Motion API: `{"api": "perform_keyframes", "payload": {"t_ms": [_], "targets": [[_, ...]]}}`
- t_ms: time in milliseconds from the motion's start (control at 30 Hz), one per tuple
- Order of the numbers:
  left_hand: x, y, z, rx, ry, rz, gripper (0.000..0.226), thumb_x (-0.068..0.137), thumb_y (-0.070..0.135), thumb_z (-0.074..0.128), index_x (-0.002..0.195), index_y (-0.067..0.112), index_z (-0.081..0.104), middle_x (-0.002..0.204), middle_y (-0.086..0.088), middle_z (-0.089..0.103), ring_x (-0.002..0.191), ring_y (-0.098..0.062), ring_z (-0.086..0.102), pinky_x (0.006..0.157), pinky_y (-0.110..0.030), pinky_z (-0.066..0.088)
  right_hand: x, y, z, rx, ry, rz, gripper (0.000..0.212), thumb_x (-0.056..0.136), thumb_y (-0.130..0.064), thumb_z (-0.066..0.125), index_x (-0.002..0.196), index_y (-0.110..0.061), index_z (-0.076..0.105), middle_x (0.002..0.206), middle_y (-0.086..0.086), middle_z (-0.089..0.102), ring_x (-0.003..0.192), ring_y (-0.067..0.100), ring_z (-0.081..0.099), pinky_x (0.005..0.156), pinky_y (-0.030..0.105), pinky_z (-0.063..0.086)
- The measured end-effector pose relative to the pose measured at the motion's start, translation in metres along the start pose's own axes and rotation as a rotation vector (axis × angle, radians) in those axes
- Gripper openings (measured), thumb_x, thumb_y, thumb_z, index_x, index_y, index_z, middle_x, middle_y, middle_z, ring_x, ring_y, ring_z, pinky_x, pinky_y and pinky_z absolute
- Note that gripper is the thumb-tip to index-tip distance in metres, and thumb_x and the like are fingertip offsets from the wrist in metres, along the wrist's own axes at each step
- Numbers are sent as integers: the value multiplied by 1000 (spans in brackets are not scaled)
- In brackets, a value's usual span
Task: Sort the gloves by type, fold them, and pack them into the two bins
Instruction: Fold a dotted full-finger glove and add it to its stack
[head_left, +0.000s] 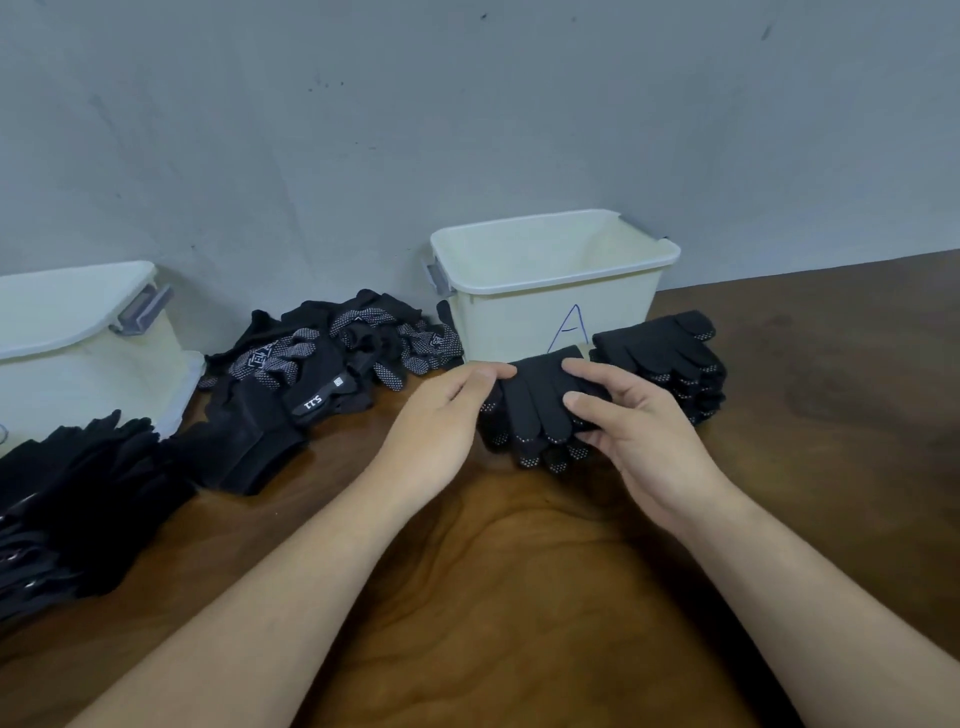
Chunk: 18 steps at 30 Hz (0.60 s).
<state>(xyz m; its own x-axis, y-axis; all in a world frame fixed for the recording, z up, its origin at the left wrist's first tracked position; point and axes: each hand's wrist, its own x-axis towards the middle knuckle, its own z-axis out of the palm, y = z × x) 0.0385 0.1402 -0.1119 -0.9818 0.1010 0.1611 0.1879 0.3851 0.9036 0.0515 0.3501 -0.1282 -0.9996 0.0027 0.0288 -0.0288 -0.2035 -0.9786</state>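
Observation:
A black knit glove with white grip dots (535, 410) lies on the wooden table, held between both hands in front of the white bin marked A (519, 317). My left hand (441, 415) pinches its left edge with thumb and fingers. My right hand (634, 431) grips its right side, thumb on top. A stack of the same dotted gloves (670, 353) lies just right of it. A loose pile of mixed black gloves (332, 353) sits left of bin A. A second white bin (78, 332) stands at the far left.
A pile of plain black gloves (67, 499) covers the table's left edge, with a thicker black glove (244, 447) beside it. A grey wall runs close behind the bins. Bare wood shows at the front and right of the table (831, 415).

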Motion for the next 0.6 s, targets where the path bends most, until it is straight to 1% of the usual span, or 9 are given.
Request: {"api": "perform_keyframes", "payload": {"t_ms": [67, 133, 167, 233, 300, 400, 467, 533, 600], "targets": [[12, -5, 1, 10, 2, 18, 40, 114, 37, 39, 116, 38, 78, 117, 30, 72, 115, 14, 60, 107, -23, 44, 5, 4, 0, -69, 45, -16, 36, 102, -8, 69, 135, -23, 71, 123, -3, 78, 112, 17, 75, 89, 32, 59], [19, -11, 0, 2, 14, 32, 44, 114, 39, 36, 113, 38, 80, 118, 27, 74, 116, 12, 61, 103, -16, 39, 9, 7, 1, -137, 86, -34, 36, 102, -11, 69, 135, -25, 71, 123, -7, 77, 106, 12, 76, 81, 24, 57], [21, -15, 1, -1, 12, 34, 45, 114, 42, 35, 112, 38, 80, 118, 26, 74, 117, 11, 61, 102, -16, 38, 11, 9, 0, -172, 102, -37, 36, 102, -12, 69, 136, -26, 71, 122, -8, 77, 104, 10, 76, 78, 22, 57], [22, -24, 3, 23, 4, 48, 50, 110, 53, 30, 113, 43, 79, 122, 22, 73, 122, 5, 60, 108, -23, 38, 13, 14, 0, -250, 124, -32, 37, 103, -15, 68, 137, -28, 70, 122, -12, 76, 97, 5, 75, 76, 19, 56], [21, -31, 6, 86, 1, 53, 52, 109, 59, 25, 115, 49, 76, 126, 18, 70, 127, 2, 56, 112, -27, 36, 14, 17, 0, -336, 148, -26, 36, 104, -19, 66, 137, -31, 70, 123, -16, 73, 91, 2, 74, 75, 19, 56], [17, -34, 9, 164, 1, 47, 49, 114, 48, 26, 118, 47, 75, 118, 23, 67, 123, 8, 49, 104, -11, 29, 14, 19, 0, -429, 183, -36, 33, 105, -25, 64, 135, -36, 70, 116, -20, 74, 81, 5, 73, 79, 26, 61], [15, -37, 11, 207, -5, 47, 48, 114, 46, 28, 118, 45, 75, 113, 33, 64, 122, 10, 45, 101, -8, 27, 14, 20, 0, -488, 201, -41, 32, 104, -29, 63, 134, -37, 70, 105, -19, 76, 74, 11, 73, 81, 31, 63], [16, -42, 14, 239, -13, 74, 50, 110, 54, 25, 118, 46, 74, 116, 33, 64, 123, 7, 44, 109, -19, 30, 15, 22, -1, -532, 210, -48, 33, 105, -30, 63, 136, -36, 70, 99, -17, 76, 77, 15, 74, 81, 29, 63], [18, -44, 15, 264, -30, 92, 54, 104, 60, 23, 118, 46, 73, 121, 30, 64, 123, 3, 44, 115, -34, 33, 14, 22, -1, -577, 217, -61, 33, 105, -30, 63, 138, -35, 69, 96, -11, 78, 72, 7, 72, 74, 17, 57]]}}
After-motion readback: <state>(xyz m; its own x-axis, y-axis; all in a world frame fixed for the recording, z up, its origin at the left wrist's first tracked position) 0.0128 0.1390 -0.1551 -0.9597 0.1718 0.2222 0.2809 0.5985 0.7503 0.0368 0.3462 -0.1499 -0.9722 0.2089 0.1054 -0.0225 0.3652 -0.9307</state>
